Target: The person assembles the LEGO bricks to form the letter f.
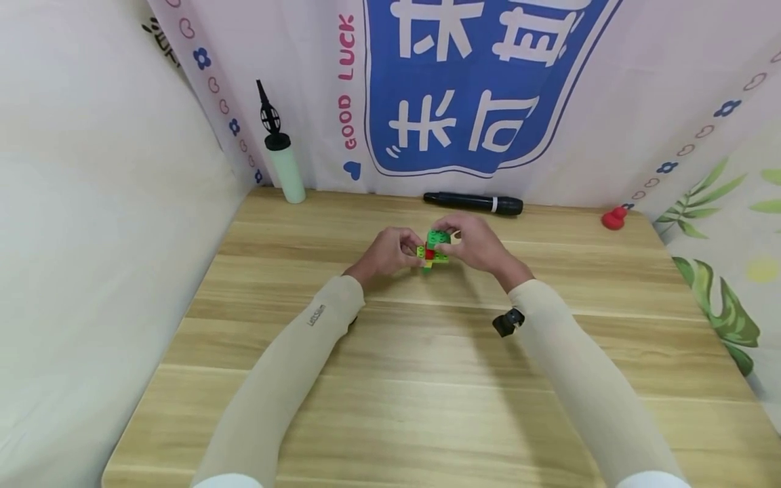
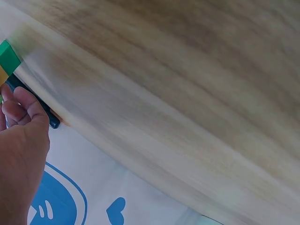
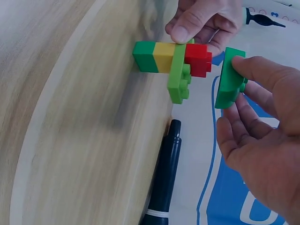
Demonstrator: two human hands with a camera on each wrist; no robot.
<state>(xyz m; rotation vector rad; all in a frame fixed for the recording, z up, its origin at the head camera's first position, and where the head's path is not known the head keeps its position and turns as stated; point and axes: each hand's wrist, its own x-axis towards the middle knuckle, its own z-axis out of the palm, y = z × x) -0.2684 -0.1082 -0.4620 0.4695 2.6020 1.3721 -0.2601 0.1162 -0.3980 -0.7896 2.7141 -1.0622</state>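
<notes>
My left hand holds a short stack of toy building bricks. In the right wrist view its thumb presses the edge of a long lime-green brick. A dark green and a yellow brick sit on one side of that piece, and a red brick on the other. My right hand pinches a separate green brick between thumb and fingers, a small gap from the red brick's studs. Only the green and yellow end of the stack shows at the left wrist view's edge.
A black microphone-like stick lies along the table's back edge. At the back left stands a pale green hand pump, and a small red knob-shaped object sits at the back right. A printed cloth hangs behind the wooden table.
</notes>
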